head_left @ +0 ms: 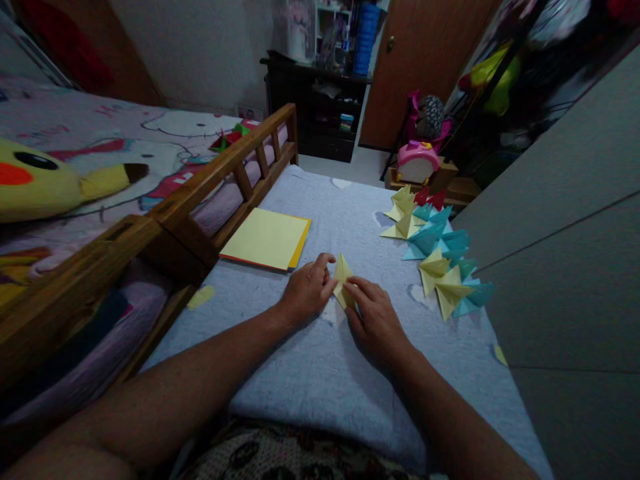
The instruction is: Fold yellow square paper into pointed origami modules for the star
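A small piece of pale yellow paper [342, 275], folded into a narrow diamond with a pointed top, lies between my two hands on the cloth-covered surface. My left hand [307, 288] is at its left edge, fingers curled, the thumb against the paper and the index finger lifted off. From the right, my right hand [376, 315] grips the paper's lower part between thumb and fingers. Beyond my left hand lies a stack of square paper sheets [265, 237], pale yellow on top with orange edges showing. To the right stand several folded paper shapes [453, 290] in yellow, blue and red.
A wooden bed rail [220, 170] runs along the left, with a yellow plush toy [40, 180] on the bed behind it. A grey panel [565, 267] borders the right side. Past the far edge are a dark cabinet [315, 113] and a pink toy [419, 159].
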### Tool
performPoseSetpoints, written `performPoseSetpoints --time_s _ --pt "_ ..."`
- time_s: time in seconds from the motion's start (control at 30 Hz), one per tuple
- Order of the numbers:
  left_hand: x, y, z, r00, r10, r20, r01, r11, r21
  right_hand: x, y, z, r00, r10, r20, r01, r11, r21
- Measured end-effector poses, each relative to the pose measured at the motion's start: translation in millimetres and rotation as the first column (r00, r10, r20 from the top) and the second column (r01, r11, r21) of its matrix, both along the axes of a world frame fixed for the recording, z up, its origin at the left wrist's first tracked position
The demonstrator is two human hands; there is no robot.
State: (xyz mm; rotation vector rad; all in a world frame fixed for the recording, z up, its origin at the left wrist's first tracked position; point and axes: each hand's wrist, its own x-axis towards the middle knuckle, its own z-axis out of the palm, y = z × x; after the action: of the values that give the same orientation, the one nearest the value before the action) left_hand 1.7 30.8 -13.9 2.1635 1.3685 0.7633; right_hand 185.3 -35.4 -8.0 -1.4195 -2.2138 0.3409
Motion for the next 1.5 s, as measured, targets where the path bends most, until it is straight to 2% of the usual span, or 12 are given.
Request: performPoseSetpoints --time_s 0.1,0.23,0.43,0.7,0.83,1.13,1.37,1.5 --pt "-1.5 -1.2 1.1 0.997 -0.029 -0.074 0.039 0.991 0.128 -0.6 0.8 1.6 0.999 0.011 0.048 -0.01 1.0 -0.025" --pt "-4.8 -9.3 5.1 0.96 -0.134 -0.247 0.198 0.946 0.255 -1.1 2.1 2.5 0.998 0.019 0.064 -0.018 0.999 -0.026" --pt "-5.8 -25.8 9.0 0.863 -0.196 -0.466 0.328 0.918 0.221 -0.6 1.5 1.5 0.999 0.018 0.046 -0.017 1.0 -0.012" --pt "-4.0 -33.8 15.7 0.801 -0.176 -0.573 0.339 0.921 0.192 -4.2 -0.1 7.1 0.992 -0.004 0.129 0.01 0.999 -0.052" --pt "-4.4 -34.6 19.1 0.798 -0.149 -0.584 0.313 0.931 0.19 -5.2 0.1 9.5 0.982 -0.022 0.186 0.032 0.998 -0.047" --pt "-9.1 -34.1 14.4 0.78 -0.143 -0.609 0.348 0.908 0.233 1.0 2.2 12.8 0.966 -0.12 0.228 0.135 0.989 -0.052" --pt "-8.7 -34.6 14.9 0.788 -0.142 -0.599 0.341 0.91 0.233 11.5 6.2 8.7 0.964 -0.201 0.176 0.205 0.979 -0.004" --pt "-7.7 -33.2 15.9 0.841 -0.106 -0.53 0.257 0.941 0.219 17.1 10.9 0.7 0.968 -0.231 0.099 0.232 0.973 0.0"
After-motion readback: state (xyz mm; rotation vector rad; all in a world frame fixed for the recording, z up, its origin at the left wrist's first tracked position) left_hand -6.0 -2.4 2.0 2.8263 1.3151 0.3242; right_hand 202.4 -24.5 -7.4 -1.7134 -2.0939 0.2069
